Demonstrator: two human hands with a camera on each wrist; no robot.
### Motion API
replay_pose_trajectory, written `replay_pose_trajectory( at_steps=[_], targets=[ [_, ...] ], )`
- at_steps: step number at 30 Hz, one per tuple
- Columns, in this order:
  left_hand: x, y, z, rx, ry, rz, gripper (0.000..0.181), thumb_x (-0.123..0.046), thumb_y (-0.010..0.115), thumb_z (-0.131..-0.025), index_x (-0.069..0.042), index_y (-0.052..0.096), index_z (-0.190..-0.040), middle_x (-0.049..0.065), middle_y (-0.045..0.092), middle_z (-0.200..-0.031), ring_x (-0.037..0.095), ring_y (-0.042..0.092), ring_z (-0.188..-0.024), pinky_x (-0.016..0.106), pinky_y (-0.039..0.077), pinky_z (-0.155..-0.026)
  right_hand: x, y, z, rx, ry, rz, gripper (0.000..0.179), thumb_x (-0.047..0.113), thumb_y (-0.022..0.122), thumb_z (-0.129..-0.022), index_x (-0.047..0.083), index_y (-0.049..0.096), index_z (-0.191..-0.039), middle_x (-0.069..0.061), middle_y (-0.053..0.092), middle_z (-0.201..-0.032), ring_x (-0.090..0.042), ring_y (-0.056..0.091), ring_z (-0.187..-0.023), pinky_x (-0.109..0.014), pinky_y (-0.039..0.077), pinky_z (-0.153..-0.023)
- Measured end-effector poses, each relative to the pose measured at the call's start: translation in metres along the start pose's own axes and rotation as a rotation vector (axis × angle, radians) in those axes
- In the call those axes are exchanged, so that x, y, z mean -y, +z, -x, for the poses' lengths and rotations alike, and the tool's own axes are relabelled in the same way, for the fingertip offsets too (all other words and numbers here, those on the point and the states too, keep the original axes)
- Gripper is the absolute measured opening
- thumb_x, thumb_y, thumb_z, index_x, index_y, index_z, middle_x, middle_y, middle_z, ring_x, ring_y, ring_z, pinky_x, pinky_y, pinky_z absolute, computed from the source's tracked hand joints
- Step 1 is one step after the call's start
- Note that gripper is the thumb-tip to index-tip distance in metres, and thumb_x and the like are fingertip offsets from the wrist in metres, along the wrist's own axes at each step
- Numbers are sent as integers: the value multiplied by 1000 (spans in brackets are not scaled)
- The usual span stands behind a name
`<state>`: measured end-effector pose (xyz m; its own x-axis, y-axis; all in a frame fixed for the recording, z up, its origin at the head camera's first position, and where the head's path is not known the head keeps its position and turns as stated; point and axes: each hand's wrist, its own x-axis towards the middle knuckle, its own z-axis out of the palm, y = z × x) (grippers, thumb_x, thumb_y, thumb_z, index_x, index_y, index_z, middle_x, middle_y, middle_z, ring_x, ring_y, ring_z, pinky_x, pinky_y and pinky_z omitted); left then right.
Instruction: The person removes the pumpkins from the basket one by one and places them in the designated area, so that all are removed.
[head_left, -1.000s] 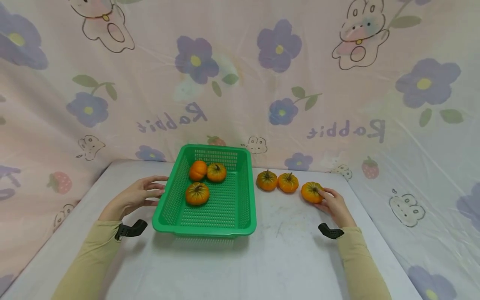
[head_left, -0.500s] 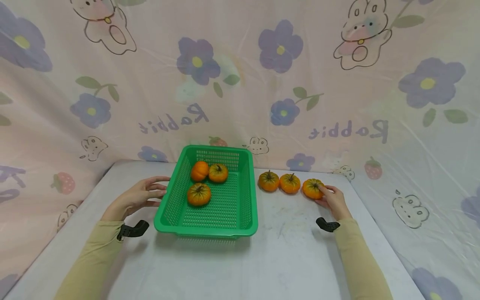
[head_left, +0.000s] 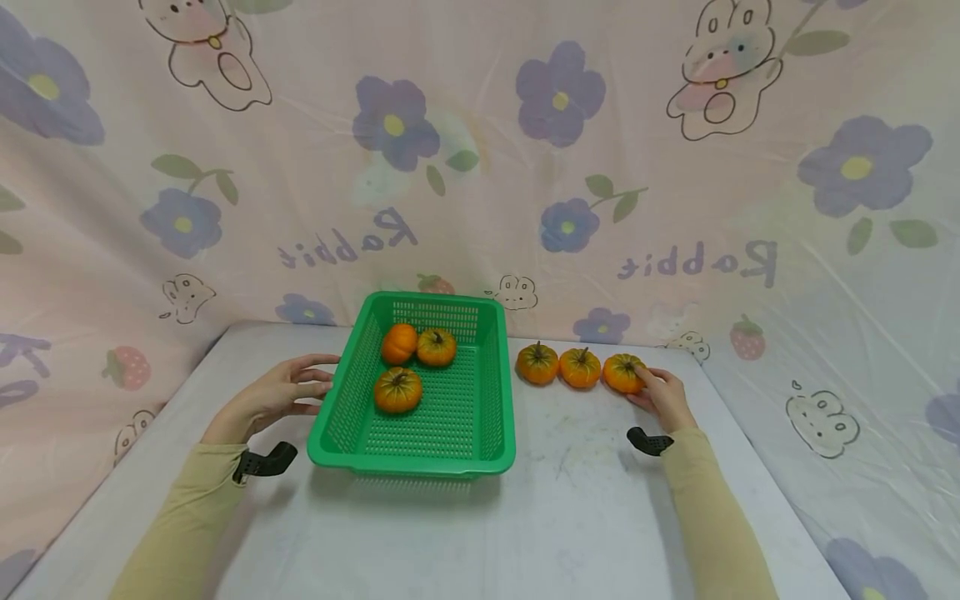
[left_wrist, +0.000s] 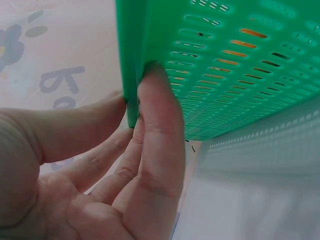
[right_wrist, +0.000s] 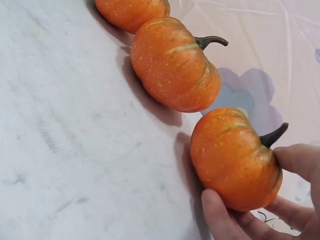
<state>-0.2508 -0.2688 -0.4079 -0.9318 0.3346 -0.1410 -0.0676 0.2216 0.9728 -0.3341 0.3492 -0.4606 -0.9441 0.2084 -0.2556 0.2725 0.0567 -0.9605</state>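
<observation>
Right of the middle in the head view, the end pumpkin of a row of three sits in my right hand; I pinch it with my thumb on top near the stem and my fingers around its side. Whether its base bears fully on the table I cannot tell. I judge it light and firm, its smooth rind a little slippery, best held by the rounded sides; the thin stem looks likeliest to snap. Just to its left lies the middle pumpkin, then the far pumpkin.

Left of centre is the green basket, with a plain orange pumpkin, a back pumpkin and a front pumpkin toward its left side. My left hand pinches its left rim between thumb and fingers; that lip seems stiff plastic, a sound hold. A printed curtain fills the upper frame.
</observation>
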Motion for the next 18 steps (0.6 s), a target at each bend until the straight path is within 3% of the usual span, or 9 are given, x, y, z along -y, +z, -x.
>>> replay_pose_trajectory(
  at_steps=[8,18],
  targets=[
    [1,-1,-1,1,-1,-5,62,-12,58,-97,-3,25,-149,27,41,-133,22,62,-100,40,55,-83,0,-1,-2,26,9,-17,72,34,51,-99,-4,18,-149,-24,20,-149,-13,60,-88,-33,50,-91],
    [1,-1,-1,2,-3,-1,62,-12,58,-97,-3,26,-149,26,42,-131,22,62,-99,40,55,-83,1,-5,3,28,-12,50,71,34,52,-99,-6,20,-148,-25,28,-143,-17,60,-93,-33,49,-91]
  ],
)
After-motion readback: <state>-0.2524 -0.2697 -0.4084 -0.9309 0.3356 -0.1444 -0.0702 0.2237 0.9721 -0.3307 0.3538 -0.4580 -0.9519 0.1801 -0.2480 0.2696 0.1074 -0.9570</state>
